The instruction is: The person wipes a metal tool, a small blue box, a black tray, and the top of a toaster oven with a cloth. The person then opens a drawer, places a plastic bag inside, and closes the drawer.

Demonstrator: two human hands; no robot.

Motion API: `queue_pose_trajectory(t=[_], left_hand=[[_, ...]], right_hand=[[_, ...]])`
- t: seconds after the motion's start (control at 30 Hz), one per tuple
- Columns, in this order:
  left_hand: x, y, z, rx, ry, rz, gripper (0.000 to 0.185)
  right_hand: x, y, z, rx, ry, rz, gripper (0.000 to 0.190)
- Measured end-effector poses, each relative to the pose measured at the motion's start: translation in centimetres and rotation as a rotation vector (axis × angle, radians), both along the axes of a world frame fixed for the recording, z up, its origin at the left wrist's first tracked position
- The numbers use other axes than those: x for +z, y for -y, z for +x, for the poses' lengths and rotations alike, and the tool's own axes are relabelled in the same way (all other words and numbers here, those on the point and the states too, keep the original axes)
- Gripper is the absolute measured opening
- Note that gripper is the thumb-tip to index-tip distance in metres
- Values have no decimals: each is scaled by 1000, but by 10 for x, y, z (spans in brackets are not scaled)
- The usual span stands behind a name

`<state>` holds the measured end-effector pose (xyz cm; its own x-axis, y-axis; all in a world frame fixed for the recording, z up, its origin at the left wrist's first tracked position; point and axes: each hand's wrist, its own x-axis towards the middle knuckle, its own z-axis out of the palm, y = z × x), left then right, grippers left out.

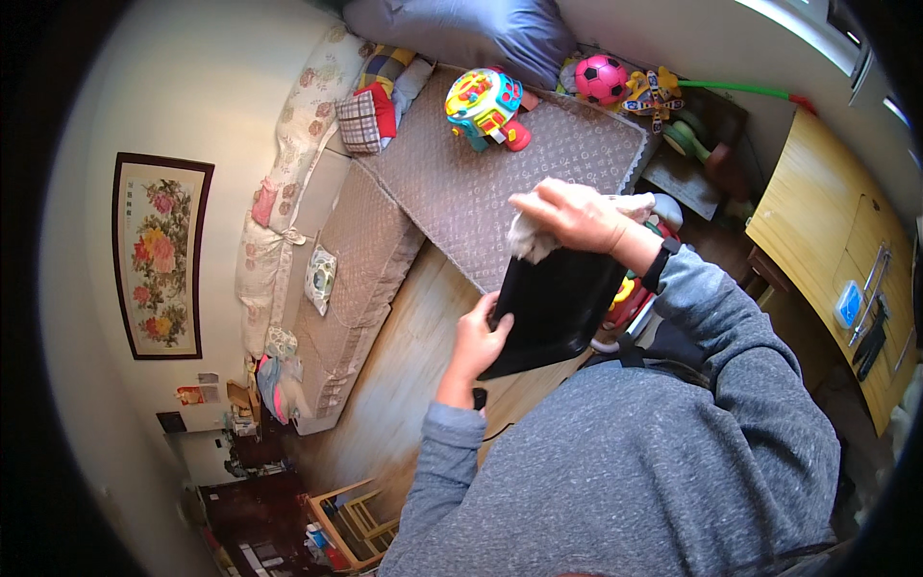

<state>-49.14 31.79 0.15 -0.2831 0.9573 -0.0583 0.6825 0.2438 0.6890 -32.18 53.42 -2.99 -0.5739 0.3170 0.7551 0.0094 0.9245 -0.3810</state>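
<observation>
A black rectangular tray (pixel 551 306) is held tilted in front of my body. My left hand (pixel 482 340) grips its left edge, the thumb lying over the rim. At the tray's far edge, my right hand (pixel 573 216) presses a white cloth (pixel 530 238) against it. Part of the cloth is covered by my fingers, and more pale material shows behind the wrist. The underside of the tray is hidden from me.
Beyond the tray stands a sofa bed with a patterned cover (pixel 440 173), bearing a colourful activity toy (pixel 484 104). A pink ball (pixel 601 78) lies at the back. To the right is a wooden table (pixel 815 209); a red toy (pixel 627 306) sits beside my right forearm.
</observation>
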Motion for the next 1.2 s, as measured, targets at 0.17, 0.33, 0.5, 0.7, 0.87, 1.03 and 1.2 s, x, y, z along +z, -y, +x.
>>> queue_pose_trajectory(t=[0.17,0.33,0.5,0.7,0.87,1.03,1.2], left_hand=[[-27,-19,33,108,-129,232,21],[-18,-14,45,44,-125,286,18],[-20,-13,53,98,-190,172,17],[-23,-16,65,78,-251,171,18],[-28,-9,65,101,-172,229,16],[-35,-4,65,120,-195,245,17],[-38,0,68,119,-179,267,19]], right_hand=[[6,14,1,64,45,91,60],[-19,7,27,-3,59,33,65],[-22,23,35,-141,-100,73,60],[1,31,42,53,-16,305,41],[13,30,50,37,-279,-170,30],[18,43,56,-193,-445,-595,23],[13,49,34,-133,-45,-58,42]])
